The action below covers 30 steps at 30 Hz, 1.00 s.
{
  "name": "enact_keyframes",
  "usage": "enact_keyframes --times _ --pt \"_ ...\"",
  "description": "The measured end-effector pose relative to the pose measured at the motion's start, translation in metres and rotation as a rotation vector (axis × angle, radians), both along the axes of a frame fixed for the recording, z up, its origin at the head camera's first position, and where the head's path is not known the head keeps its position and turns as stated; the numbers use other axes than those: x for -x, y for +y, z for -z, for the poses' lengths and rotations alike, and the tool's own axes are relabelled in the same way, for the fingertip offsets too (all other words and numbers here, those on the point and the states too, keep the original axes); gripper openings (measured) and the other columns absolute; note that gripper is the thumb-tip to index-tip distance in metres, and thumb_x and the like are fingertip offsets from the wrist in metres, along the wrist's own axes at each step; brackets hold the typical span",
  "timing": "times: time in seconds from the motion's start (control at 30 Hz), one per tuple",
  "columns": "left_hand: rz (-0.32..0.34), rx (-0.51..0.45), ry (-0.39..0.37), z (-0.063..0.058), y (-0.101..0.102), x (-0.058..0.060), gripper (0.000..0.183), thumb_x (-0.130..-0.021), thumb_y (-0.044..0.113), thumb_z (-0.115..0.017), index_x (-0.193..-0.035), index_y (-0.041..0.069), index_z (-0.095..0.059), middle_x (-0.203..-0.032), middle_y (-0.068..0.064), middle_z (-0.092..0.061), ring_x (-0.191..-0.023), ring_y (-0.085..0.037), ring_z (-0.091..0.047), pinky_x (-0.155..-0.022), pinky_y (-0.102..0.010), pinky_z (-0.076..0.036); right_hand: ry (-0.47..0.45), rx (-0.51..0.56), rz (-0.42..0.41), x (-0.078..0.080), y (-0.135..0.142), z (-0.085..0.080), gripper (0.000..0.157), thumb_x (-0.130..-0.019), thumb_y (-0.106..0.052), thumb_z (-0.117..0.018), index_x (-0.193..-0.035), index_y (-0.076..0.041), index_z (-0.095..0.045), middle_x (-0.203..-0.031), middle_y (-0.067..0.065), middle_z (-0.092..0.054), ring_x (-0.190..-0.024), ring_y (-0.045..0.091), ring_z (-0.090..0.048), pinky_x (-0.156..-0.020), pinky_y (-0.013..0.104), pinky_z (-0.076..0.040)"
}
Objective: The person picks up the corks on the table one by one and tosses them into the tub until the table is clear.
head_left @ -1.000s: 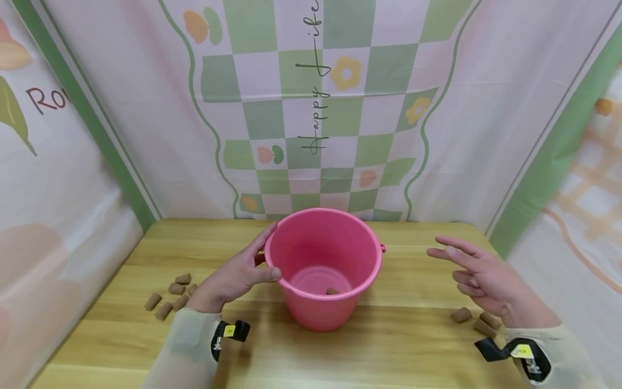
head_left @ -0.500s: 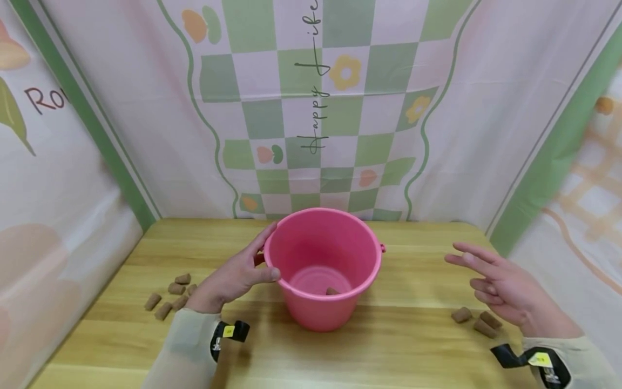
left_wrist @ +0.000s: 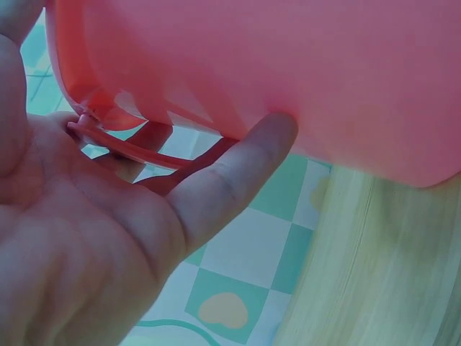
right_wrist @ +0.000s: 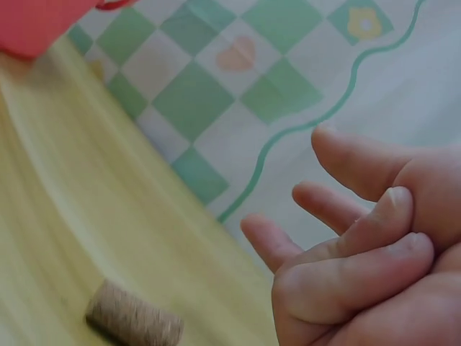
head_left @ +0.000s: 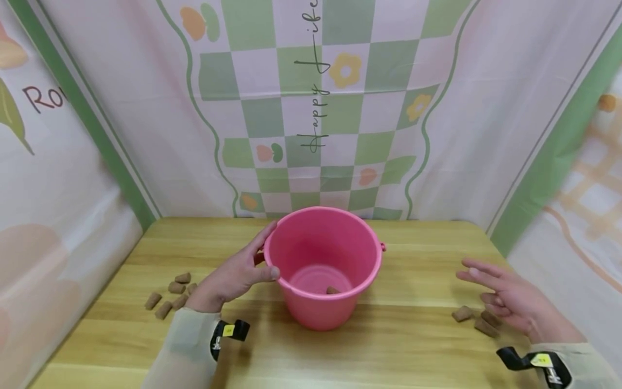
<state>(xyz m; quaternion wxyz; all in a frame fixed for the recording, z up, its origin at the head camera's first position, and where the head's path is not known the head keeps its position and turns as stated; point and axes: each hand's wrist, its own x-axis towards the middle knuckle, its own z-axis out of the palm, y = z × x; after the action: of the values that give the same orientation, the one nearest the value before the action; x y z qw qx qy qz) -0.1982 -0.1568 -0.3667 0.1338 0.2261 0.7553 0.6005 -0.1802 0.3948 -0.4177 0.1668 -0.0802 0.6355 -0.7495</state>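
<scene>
A pink bucket [head_left: 323, 314] stands upright on the wooden table [head_left: 398, 346], with one cork [head_left: 332, 290] visible inside. My left hand [head_left: 237, 278] grips its left side, thumb at the rim and fingers along the outer wall; the bucket's handle [left_wrist: 137, 150] crosses in front of some of those fingers. At the right, my right hand [head_left: 512, 300] hovers just beyond a few corks [head_left: 463, 313]. Two of its fingers curl to the palm while the others stretch out. No object shows in it. One cork [right_wrist: 135, 316] lies below it in the right wrist view.
Several more corks [head_left: 153, 301] lie scattered on the table's left part, beside my left forearm. A checked fabric backdrop [head_left: 340, 135] rises behind the table, and printed cloth [head_left: 63, 216] hangs along both sides.
My right hand has moved right and down, away from the bucket and toward the near side of the table. My left hand and the bucket have stayed in place.
</scene>
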Motion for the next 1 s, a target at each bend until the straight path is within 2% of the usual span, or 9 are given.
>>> enact_keyframes --times 0.1,0.3,0.37,0.47,0.6,0.7,0.87,0.93,1.0 --pt "-0.002 0.002 -0.001 0.0 0.0 0.0 0.101 -0.084 0.043 -0.08 -0.16 0.038 -0.014 -0.158 0.007 -0.025 -0.133 -0.03 -0.041 -0.091 -0.042 -0.052 -0.045 -0.112 0.029 -0.001 0.005 0.005 0.033 -0.108 -0.017 -0.045 -0.121 -0.036 -0.069 -0.117 -0.007 -0.069 -0.047 0.001 -0.034 -0.041 0.019 -0.027" --pt "-0.007 0.015 0.002 -0.001 0.0 0.0 0.097 -0.084 0.045 -0.08 -0.157 0.045 -0.016 -0.158 0.008 -0.026 -0.132 -0.029 -0.041 -0.091 -0.042 -0.052 -0.086 -0.35 0.058 -0.001 0.009 0.009 0.026 -0.104 -0.022 -0.056 -0.123 -0.038 -0.065 -0.109 -0.003 -0.069 -0.045 0.002 -0.037 -0.041 0.021 -0.035" --pt "-0.003 0.013 0.001 0.0 0.0 0.0 0.097 -0.084 0.044 -0.08 -0.157 0.045 -0.016 -0.158 0.007 -0.026 -0.132 -0.029 -0.041 -0.091 -0.042 -0.052 -0.088 -0.458 0.078 -0.002 0.006 0.008 0.034 -0.102 -0.026 -0.061 -0.135 -0.026 -0.06 -0.113 0.004 -0.067 -0.044 0.003 -0.036 -0.04 0.022 -0.036" --pt "-0.001 0.01 0.001 0.0 0.0 0.001 0.098 -0.084 0.044 -0.08 -0.158 0.043 -0.016 -0.157 0.007 -0.026 -0.132 -0.029 -0.041 -0.091 -0.042 -0.052 -0.078 -0.601 0.097 -0.004 0.001 0.008 0.06 -0.098 -0.032 -0.065 -0.148 -0.004 -0.045 -0.12 0.024 -0.061 -0.042 0.005 -0.035 -0.039 0.026 -0.038" --pt "0.002 0.01 0.01 0.001 0.0 0.001 0.099 -0.084 0.044 -0.08 -0.159 0.042 -0.015 -0.157 0.007 -0.027 -0.131 -0.03 -0.042 -0.09 -0.042 -0.052 -0.026 -0.745 0.114 -0.007 -0.005 0.008 0.072 -0.097 -0.036 -0.067 -0.148 0.006 -0.038 -0.134 0.039 -0.047 -0.042 0.006 -0.035 -0.039 0.029 -0.041" --pt "0.002 0.012 0.014 0.001 0.0 0.002 0.098 -0.084 0.044 -0.08 -0.158 0.043 -0.015 -0.157 0.007 -0.027 -0.131 -0.03 -0.042 -0.09 -0.043 -0.053 -0.01 -0.798 0.115 -0.009 -0.007 0.007 0.072 -0.096 -0.037 -0.067 -0.147 0.006 -0.04 -0.136 0.039 -0.046 -0.048 0.01 -0.04 -0.045 0.031 -0.044" --pt "0.0 0.009 0.012 0.001 0.0 0.001 0.097 -0.084 0.044 -0.08 -0.157 0.046 -0.016 -0.157 0.007 -0.026 -0.132 -0.03 -0.042 -0.09 -0.043 -0.053 0.048 -0.931 0.085 -0.008 -0.011 0.005 0.071 -0.095 -0.04 -0.067 -0.143 0.007 -0.046 -0.141 0.035 -0.043 -0.08 0.02 -0.052 -0.07 0.033 -0.044" --pt "-0.001 0.011 0.012 0.0 0.0 0.001 0.097 -0.084 0.045 -0.08 -0.156 0.046 -0.016 -0.158 0.008 -0.026 -0.132 -0.03 -0.041 -0.09 -0.043 -0.053 0.056 -0.959 0.083 -0.007 -0.013 0.004 0.071 -0.094 -0.04 -0.069 -0.142 0.007 -0.047 -0.134 0.031 -0.052 -0.081 0.019 -0.054 -0.071 0.033 -0.044" --pt "-0.002 0.012 0.014 0.001 -0.001 0.001 0.097 -0.083 0.045 -0.08 -0.156 0.047 -0.016 -0.157 0.007 -0.026 -0.132 -0.03 -0.042 -0.09 -0.043 -0.053 0.039 -0.926 0.083 -0.008 -0.017 0.004 0.072 -0.094 -0.037 -0.07 -0.143 0.009 -0.045 -0.119 0.024 -0.064 -0.067 0.017 -0.053 -0.062 0.033 -0.046"
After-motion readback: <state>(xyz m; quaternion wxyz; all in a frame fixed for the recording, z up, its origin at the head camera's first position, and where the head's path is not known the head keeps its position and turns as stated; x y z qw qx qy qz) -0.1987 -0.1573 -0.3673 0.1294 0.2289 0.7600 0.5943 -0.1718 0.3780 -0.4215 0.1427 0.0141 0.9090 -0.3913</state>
